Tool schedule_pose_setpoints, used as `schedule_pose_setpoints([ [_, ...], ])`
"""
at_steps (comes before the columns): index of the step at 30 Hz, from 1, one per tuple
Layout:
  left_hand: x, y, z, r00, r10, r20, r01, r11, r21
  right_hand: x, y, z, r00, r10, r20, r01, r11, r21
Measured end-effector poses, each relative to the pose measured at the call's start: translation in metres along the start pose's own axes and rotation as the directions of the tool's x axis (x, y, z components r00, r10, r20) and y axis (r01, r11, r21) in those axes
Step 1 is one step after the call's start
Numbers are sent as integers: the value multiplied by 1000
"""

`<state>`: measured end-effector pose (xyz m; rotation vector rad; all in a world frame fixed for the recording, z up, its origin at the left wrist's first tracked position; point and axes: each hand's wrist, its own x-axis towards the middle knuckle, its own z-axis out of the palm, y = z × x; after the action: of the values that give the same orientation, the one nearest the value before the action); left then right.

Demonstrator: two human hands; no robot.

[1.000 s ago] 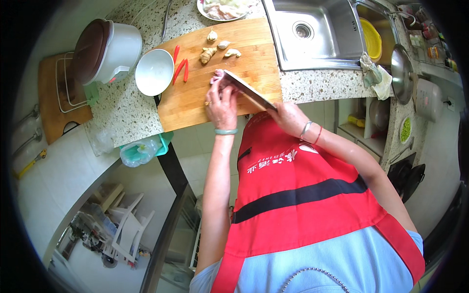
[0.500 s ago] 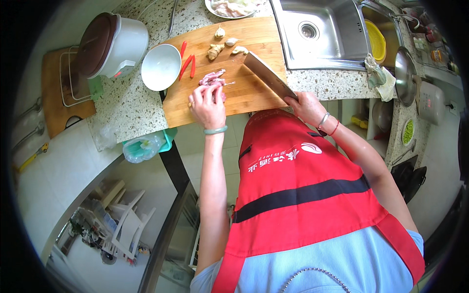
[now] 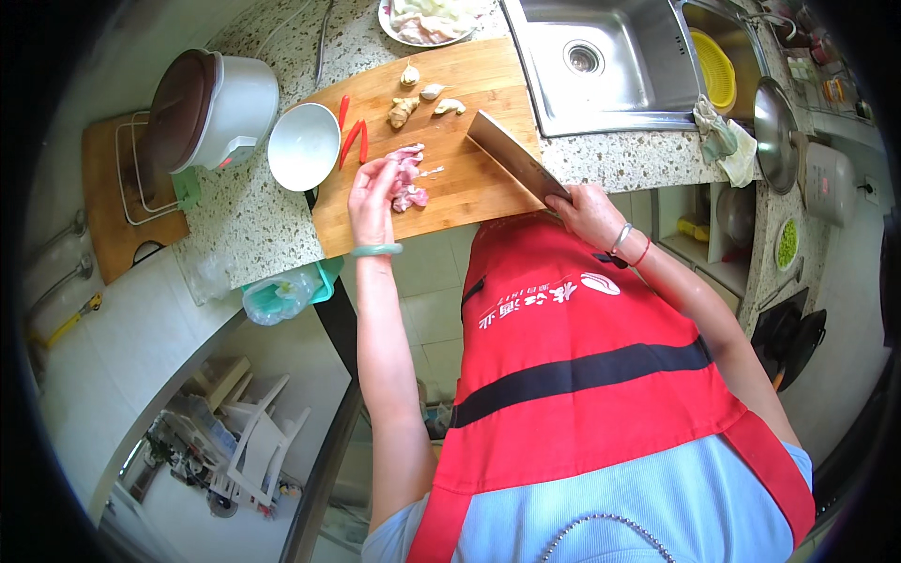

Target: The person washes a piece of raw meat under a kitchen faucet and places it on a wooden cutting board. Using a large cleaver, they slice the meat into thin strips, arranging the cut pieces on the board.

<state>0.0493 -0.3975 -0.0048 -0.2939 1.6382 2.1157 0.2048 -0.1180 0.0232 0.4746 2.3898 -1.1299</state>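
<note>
My right hand (image 3: 593, 219) grips a cleaver (image 3: 516, 155) by its handle. The broad blade hovers over or rests on the right part of the wooden cutting board (image 3: 469, 192); I cannot tell which. At the left side of the raw pink meat slices (image 3: 410, 195), my left hand (image 3: 373, 205) has its fingers bent and drawn together on the meat's edge. Farther up the board lie a ginger piece (image 3: 404, 112), garlic cloves (image 3: 432, 91), a pale curved piece (image 3: 450, 107) and red chili strips (image 3: 353, 143).
A white bowl (image 3: 304, 147) sits on the board's left edge. Beyond it stands a rice cooker (image 3: 230, 108). A plate of pale food (image 3: 432, 39) lies behind the board. The steel sink (image 3: 610, 117) is on the right, with a yellow basket (image 3: 713, 70) and cloths (image 3: 737, 150).
My left hand has shifted left, uncovering more of the meat, and its fingers have drawn together. The cleaver stays in my right hand, its blade at nearly the same angle.
</note>
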Motion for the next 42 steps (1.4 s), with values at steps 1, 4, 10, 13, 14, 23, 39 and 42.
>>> schedule_pose_setpoints([
  [1, -3, 2, -4, 998, -60, 16, 62, 971, -232, 0, -1, 0, 1000, 15, 18, -15, 1000, 12],
  [4, -9, 5, -3, 988, -144, 61, 156, 942, -296, -3, -1, -3, 999, 30, 33, -31, 999, 34],
  [10, -15, 3, 19, 987, -136, 83, 145, 984, -108, -2, 1, -1, 998, 30, 55, -33, 998, 52],
  [13, -8, -6, 24, 998, -59, 23, 56, 991, 120, -4, 4, -3, 999, -4, 41, 2, 999, 38],
  [14, -6, -8, 29, 1000, 0, 8, -2, 978, 208, -4, 5, -4, 999, 3, 41, -4, 1000, 30],
  [23, -18, -66, 70, 755, 392, 526, -603, 97, 792, -12, 7, -12, 999, 43, -16, -41, 996, 77],
  [39, -46, -99, 69, 718, 534, 446, -579, 103, 809, 9, -8, 9, 991, -127, -49, 122, 988, -95],
  [42, -46, -91, 71, 697, 577, 425, -605, 157, 780, 17, -13, 5, 980, -181, -82, 156, 957, -245],
])
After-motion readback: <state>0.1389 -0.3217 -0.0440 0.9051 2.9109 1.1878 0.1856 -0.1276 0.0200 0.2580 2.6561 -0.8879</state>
